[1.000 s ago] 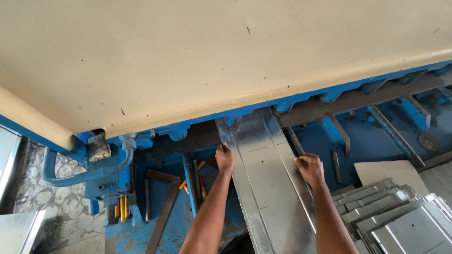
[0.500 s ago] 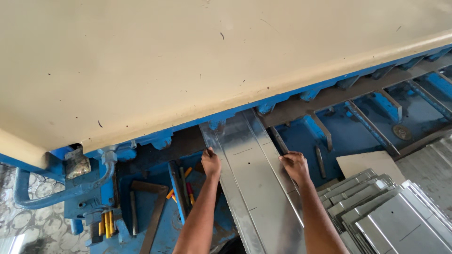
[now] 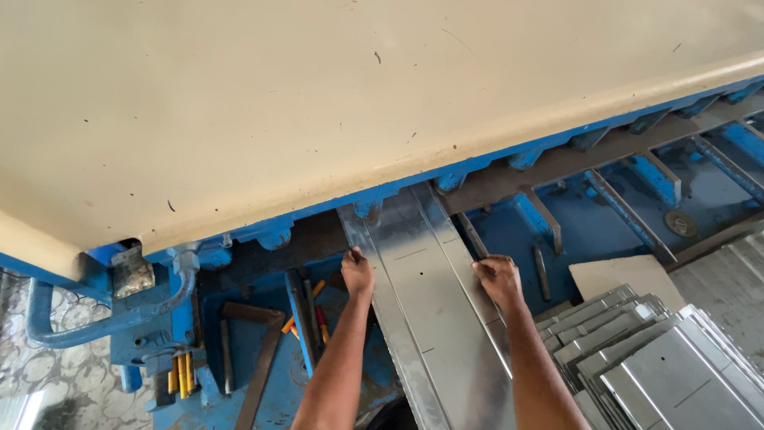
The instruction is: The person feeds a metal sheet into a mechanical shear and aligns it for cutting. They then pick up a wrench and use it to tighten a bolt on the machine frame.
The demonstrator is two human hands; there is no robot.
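Long metal sheet [image 3: 434,310] lies on blue machine bed [image 3: 613,231], far end under cream housing [image 3: 318,103]. Left hand [image 3: 357,272] grips sheet's left edge, fingers curled over it. Right hand [image 3: 498,280] grips the right edge likewise. Stack of cut sheets [image 3: 660,358] just right of right forearm.
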